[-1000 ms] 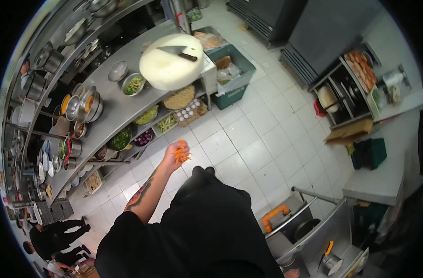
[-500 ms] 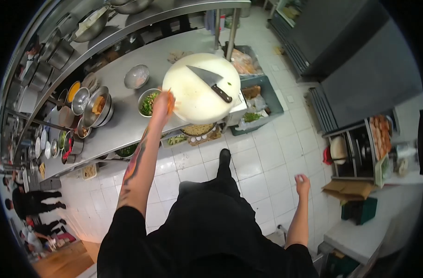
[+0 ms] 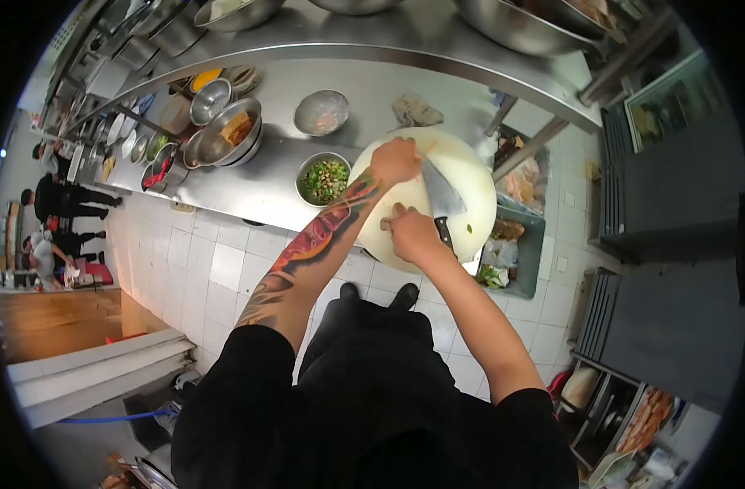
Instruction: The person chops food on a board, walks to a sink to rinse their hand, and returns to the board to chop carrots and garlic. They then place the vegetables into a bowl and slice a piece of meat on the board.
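A large round white cutting board point(image 3: 478, 183) sits at the counter's edge. On it lies a wide-bladed knife point(image 3: 446, 196), its dark handle toward me. My left hand point(image 3: 397, 160) is closed over the board's far left part, with a few thin orange strips point(image 3: 429, 148) showing past its fingers; the rest of them is hidden. Just left of the knife handle, my right hand point(image 3: 413, 234) hovers over or rests on the board, fingers loosely bent and apart, not wrapped round the handle. A metal bowl point(image 3: 324, 179) of chopped greens stands left of the board.
Another metal bowl point(image 3: 322, 112) and a crumpled cloth point(image 3: 416, 111) are behind the board. Stacked bowls point(image 3: 250, 130) stand farther left. A steel shelf point(image 3: 372, 50) overhangs the counter. A grey bin point(image 3: 538, 253) is at the right. Other people point(image 3: 50, 200) stand far left.
My left hand has moved from beside the bowl of greens onto the cutting board. My right hand has come from low at my side to the knife handle. The view has turned and shifted.
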A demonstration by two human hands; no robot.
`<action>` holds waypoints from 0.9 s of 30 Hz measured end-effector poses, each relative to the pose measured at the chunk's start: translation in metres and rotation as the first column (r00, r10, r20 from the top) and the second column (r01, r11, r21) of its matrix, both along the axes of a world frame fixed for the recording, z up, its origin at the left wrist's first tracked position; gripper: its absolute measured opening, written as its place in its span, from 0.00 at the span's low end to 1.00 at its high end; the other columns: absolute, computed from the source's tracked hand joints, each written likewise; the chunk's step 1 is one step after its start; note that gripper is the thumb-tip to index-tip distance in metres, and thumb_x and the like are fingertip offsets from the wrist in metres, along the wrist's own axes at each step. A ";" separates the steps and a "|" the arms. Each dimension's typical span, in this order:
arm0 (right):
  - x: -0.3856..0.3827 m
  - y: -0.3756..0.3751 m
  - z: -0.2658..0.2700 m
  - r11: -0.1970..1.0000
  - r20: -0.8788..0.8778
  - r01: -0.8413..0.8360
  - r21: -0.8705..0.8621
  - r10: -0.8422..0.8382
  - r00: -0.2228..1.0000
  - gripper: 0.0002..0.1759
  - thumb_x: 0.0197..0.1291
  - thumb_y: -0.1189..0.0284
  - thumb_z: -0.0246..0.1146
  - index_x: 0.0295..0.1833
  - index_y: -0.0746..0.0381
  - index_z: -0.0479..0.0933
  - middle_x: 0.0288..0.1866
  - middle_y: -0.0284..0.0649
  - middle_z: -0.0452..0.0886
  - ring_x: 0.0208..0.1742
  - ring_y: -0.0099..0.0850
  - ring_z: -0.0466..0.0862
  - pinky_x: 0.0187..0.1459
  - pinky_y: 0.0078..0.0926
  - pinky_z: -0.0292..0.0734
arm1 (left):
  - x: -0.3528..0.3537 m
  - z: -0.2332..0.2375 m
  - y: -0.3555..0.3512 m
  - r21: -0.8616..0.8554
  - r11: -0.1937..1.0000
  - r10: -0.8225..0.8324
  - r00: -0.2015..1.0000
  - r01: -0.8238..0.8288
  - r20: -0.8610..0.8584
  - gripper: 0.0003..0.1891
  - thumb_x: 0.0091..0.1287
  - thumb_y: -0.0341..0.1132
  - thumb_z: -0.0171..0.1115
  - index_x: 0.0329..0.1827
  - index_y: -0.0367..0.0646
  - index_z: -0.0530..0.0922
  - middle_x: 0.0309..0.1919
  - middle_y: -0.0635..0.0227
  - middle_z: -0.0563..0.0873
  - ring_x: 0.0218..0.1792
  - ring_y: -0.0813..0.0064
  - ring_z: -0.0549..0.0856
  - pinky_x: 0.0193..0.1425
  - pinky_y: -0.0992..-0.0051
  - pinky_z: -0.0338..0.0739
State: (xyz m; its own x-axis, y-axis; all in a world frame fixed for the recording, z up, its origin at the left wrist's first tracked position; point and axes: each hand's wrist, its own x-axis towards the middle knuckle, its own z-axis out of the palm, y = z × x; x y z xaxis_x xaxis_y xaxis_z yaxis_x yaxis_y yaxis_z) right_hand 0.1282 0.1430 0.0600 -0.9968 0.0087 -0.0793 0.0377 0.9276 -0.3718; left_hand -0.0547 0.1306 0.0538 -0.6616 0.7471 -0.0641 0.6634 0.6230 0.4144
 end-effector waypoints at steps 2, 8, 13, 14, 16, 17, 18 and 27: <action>-0.013 -0.001 0.002 0.985 0.148 -0.064 0.163 0.039 0.988 0.18 0.64 0.76 0.63 0.56 0.52 0.90 0.65 0.49 0.85 0.59 0.47 0.89 0.56 0.41 0.88 | 0.001 0.008 0.003 -0.069 0.997 -0.037 0.999 0.034 -0.033 0.16 0.67 0.40 0.65 0.53 0.43 0.88 0.48 0.51 0.92 0.51 0.48 0.92 0.54 0.51 0.87; 0.022 0.035 0.061 0.967 -0.025 0.060 -0.248 -0.069 0.997 0.17 0.64 0.77 0.67 0.57 0.55 0.89 0.61 0.45 0.88 0.56 0.46 0.90 0.56 0.41 0.87 | -0.002 0.034 0.002 -0.081 0.974 -0.222 0.960 0.211 -0.168 0.13 0.68 0.29 0.60 0.52 0.43 0.89 0.47 0.53 0.92 0.48 0.50 0.93 0.52 0.53 0.88; 0.125 0.113 0.108 0.666 0.060 0.317 -0.676 -0.379 0.923 0.15 0.72 0.72 0.68 0.61 0.59 0.88 0.54 0.44 0.90 0.54 0.37 0.92 0.50 0.38 0.88 | -0.025 0.026 -0.018 0.460 0.821 -0.289 0.941 0.337 -0.174 0.10 0.73 0.30 0.62 0.51 0.42 0.89 0.46 0.53 0.91 0.46 0.51 0.92 0.49 0.56 0.87; 0.152 0.133 0.100 0.409 0.124 0.374 -0.832 -0.521 0.845 0.14 0.72 0.72 0.67 0.59 0.60 0.88 0.53 0.45 0.91 0.52 0.39 0.92 0.50 0.39 0.88 | -0.029 0.028 -0.030 0.501 0.808 -0.308 0.947 0.311 -0.091 0.09 0.74 0.31 0.63 0.50 0.42 0.89 0.45 0.53 0.91 0.45 0.51 0.92 0.49 0.57 0.87; 0.237 0.189 0.022 0.462 0.076 0.790 -0.403 -0.843 0.532 0.12 0.71 0.71 0.66 0.56 0.60 0.89 0.49 0.49 0.91 0.50 0.41 0.93 0.50 0.41 0.87 | -0.035 0.029 -0.062 0.532 0.805 -0.331 0.943 0.263 0.035 0.08 0.74 0.33 0.64 0.49 0.43 0.89 0.42 0.54 0.90 0.43 0.50 0.90 0.48 0.56 0.85; 0.289 0.222 -0.041 0.243 -0.040 0.915 0.321 -0.962 0.269 0.11 0.71 0.70 0.66 0.54 0.60 0.89 0.47 0.50 0.91 0.49 0.42 0.93 0.49 0.42 0.87 | -0.035 0.027 -0.079 0.530 0.813 -0.331 0.940 0.242 0.079 0.08 0.73 0.33 0.64 0.48 0.44 0.89 0.40 0.55 0.89 0.42 0.49 0.89 0.48 0.54 0.85; 0.320 0.208 -0.070 0.266 -0.039 0.923 0.276 -0.957 0.288 0.10 0.70 0.70 0.67 0.52 0.60 0.88 0.45 0.51 0.91 0.48 0.43 0.93 0.48 0.43 0.87 | -0.030 0.029 -0.099 0.377 0.887 -0.327 0.940 0.268 0.101 0.08 0.72 0.34 0.66 0.48 0.44 0.89 0.39 0.56 0.89 0.42 0.50 0.89 0.46 0.55 0.84; 0.083 0.019 -0.018 0.812 -0.185 0.574 -0.104 -0.583 0.791 0.36 0.64 0.64 0.74 0.77 0.55 0.74 0.52 0.51 0.80 0.48 0.52 0.86 0.50 0.49 0.84 | 0.111 -0.021 -0.113 0.247 0.937 -0.266 0.962 0.245 0.055 0.21 0.64 0.39 0.76 0.57 0.43 0.81 0.59 0.52 0.78 0.62 0.46 0.78 0.64 0.51 0.76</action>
